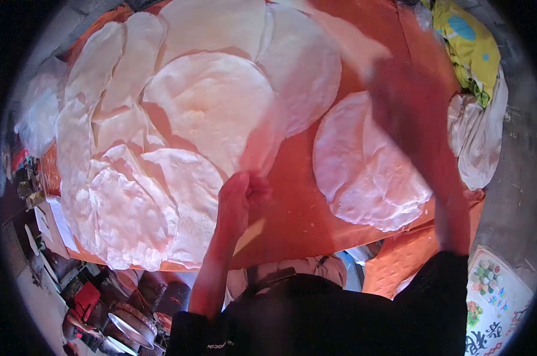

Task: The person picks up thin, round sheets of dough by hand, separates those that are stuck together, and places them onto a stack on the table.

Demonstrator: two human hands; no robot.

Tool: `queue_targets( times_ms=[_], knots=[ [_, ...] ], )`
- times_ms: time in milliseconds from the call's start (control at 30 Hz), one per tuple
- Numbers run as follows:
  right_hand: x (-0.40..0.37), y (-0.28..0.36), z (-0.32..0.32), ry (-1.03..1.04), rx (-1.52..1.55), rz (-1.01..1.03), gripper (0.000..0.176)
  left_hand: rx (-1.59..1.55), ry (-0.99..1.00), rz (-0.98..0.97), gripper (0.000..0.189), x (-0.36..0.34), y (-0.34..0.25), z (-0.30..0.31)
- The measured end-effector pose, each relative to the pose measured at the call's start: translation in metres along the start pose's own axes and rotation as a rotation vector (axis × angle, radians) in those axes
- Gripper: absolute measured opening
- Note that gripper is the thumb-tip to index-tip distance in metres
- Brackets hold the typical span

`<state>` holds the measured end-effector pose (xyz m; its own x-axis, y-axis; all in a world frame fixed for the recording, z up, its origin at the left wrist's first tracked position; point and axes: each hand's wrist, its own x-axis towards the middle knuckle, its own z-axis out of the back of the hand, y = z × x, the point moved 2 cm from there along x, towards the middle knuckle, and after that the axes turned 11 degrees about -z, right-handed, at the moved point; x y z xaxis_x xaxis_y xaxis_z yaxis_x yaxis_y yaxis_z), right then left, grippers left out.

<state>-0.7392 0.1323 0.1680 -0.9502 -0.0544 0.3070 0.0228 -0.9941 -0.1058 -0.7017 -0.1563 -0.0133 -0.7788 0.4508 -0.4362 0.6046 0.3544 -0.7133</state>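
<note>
Several thin round pale flatbreads overlap across an orange-covered table [286, 213]. My left hand [243, 188] is closed, fingers curled together, at the lower right edge of the large round flatbread [206, 110]; a pinkish blurred strip rises from the fingers along that edge. My right hand [399, 83] is smeared by motion, above the folded flatbread [363, 160] on the right side. A pale blurred streak runs up and left from the right hand, and I cannot make out what it is. A crinkled flatbread [132, 207] lies at the near left.
Yellow patterned cloth [473, 47] and white cloth [473, 142] hang by the right edge. Clear plastic [41, 110] is at the left edge. Below left stand metal bowls [129, 329] and clutter. A printed sign [494, 296] with food pictures is at lower right.
</note>
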Motion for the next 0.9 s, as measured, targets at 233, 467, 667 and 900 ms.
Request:
queue_targets(
  times_ms=[233, 467, 667, 900],
  knots=[
    [-0.151, 0.121, -0.058, 0.526, 0.785, -0.195, 0.012, 0.542, -0.024, -0.388, 0.038, -0.006, -0.009, 0.001],
    [-0.166, 0.156, -0.078, 0.630, 1.189, -0.552, 0.024, -0.453, -0.035, -0.039, 0.043, -0.018, -0.009, 0.006],
    [-0.108, 0.173, -0.073, 0.282, 1.137, -0.661, 0.040, -0.039, -0.024, -0.132, 0.043, -0.018, -0.004, 0.005],
    [-0.108, 0.167, -0.069, 0.354, 1.240, -0.782, 0.052, -0.085, 0.006, -0.103, 0.032, -0.022, -0.013, -0.011]
  ],
)
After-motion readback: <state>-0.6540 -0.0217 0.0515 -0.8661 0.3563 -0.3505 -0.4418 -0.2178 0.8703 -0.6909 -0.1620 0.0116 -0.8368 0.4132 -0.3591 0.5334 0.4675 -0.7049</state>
